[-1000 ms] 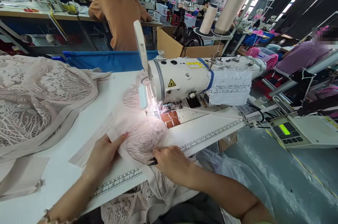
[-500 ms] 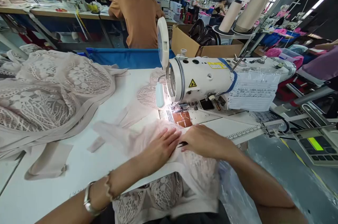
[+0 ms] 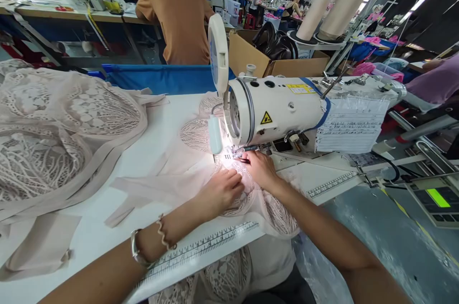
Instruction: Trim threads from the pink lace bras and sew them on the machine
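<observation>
- Pink lace cloth (image 3: 251,199) is lying on the white table (image 3: 107,227), right at the near edge, and part of it is hanging down over the edge by a ruler strip (image 3: 201,249).
- It looks very light, soft and floppy, with lots of little holes, so I think it is easy to snag or stretch. Holding it flat with the fingertips, close to the needle, looks like the best grip.
- The left hand (image 3: 220,191) is lying on the cloth with fingers curled, pressing it down. A bracelet (image 3: 163,237) and a watch are sitting on that wrist.
- The right hand (image 3: 261,170) is reaching forward, pinching the cloth and a small dark tool (image 3: 244,160) just under the needle. The arm is stretching out straight from the lower right.
- A white sewing machine (image 3: 283,110) is standing just behind the hands, with a small lamp (image 3: 215,134) shining on them.
- More lace (image 3: 60,127) is piling up to the left.
- Far back, a person in an orange shirt (image 3: 179,19) is working at another table.
</observation>
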The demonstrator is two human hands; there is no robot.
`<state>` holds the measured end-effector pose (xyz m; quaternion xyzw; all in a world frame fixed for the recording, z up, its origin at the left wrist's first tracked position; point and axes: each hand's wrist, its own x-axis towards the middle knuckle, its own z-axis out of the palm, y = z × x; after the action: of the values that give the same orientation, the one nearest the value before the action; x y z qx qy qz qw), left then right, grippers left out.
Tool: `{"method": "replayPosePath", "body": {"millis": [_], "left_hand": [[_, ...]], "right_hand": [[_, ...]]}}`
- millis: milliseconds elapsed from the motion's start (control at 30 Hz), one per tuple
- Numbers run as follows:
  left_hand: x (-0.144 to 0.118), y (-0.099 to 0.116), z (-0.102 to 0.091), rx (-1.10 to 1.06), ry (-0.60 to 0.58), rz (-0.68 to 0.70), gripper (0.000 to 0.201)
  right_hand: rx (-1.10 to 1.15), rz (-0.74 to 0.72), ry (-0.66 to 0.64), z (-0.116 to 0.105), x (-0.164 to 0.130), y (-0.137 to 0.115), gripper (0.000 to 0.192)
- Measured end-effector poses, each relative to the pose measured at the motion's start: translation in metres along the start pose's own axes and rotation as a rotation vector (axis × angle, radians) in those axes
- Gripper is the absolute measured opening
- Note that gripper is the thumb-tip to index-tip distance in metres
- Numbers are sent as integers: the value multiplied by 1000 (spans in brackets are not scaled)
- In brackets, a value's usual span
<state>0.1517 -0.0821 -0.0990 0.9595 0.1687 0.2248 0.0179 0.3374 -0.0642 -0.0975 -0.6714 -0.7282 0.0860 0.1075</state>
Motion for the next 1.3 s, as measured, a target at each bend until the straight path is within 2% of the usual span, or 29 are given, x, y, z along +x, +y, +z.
{"method": "replayPosePath", "body": {"millis": [133, 267, 333, 467, 533, 667, 733, 800, 867, 900, 967, 1067, 1233, 1300], "left_hand": [[1, 8, 3, 116, -78, 10, 24], [1, 10, 6, 154, -98, -113, 26], [0, 11, 7, 192, -93, -114, 30], [0, 15, 5, 236, -144, -43, 29], [0, 16, 6, 213, -156, -94, 31], [-3, 14, 10, 239, -101, -308, 63], [-7, 13, 10, 252, -85, -315, 72], [-9, 12, 8, 233, -71, -257, 64], [-10, 10, 6, 183, -37, -216, 49], [-10, 10, 6, 147, -12, -218, 42], [-9, 8, 6, 75, 54, -267, 35], [-9, 7, 11, 61, 144, -342, 36], [-9, 9, 15, 194, 32, -286, 44], [-7, 10, 15, 243, 20, -260, 47]], "right_hand": [[71, 43, 54, 1, 0, 6, 18], [149, -136, 0, -9, -7, 10, 21], [143, -163, -3, -10, -8, 10, 21], [55, -24, 26, -2, -4, 6, 14], [33, 34, 48, 1, -1, 3, 18], [65, 37, 55, -6, -4, -1, 18], [110, -18, 55, -9, -8, -2, 14], [158, -99, 68, -10, -14, -1, 11], [207, -157, 95, -7, -19, 0, 5], [228, -171, 107, -6, -20, 1, 7], [251, -173, 132, -3, -23, 3, 13], [234, -187, 165, -2, -23, 4, 16], [134, -211, 160, 3, -25, 4, 10], [66, -218, 151, 6, -27, 4, 16]]}}
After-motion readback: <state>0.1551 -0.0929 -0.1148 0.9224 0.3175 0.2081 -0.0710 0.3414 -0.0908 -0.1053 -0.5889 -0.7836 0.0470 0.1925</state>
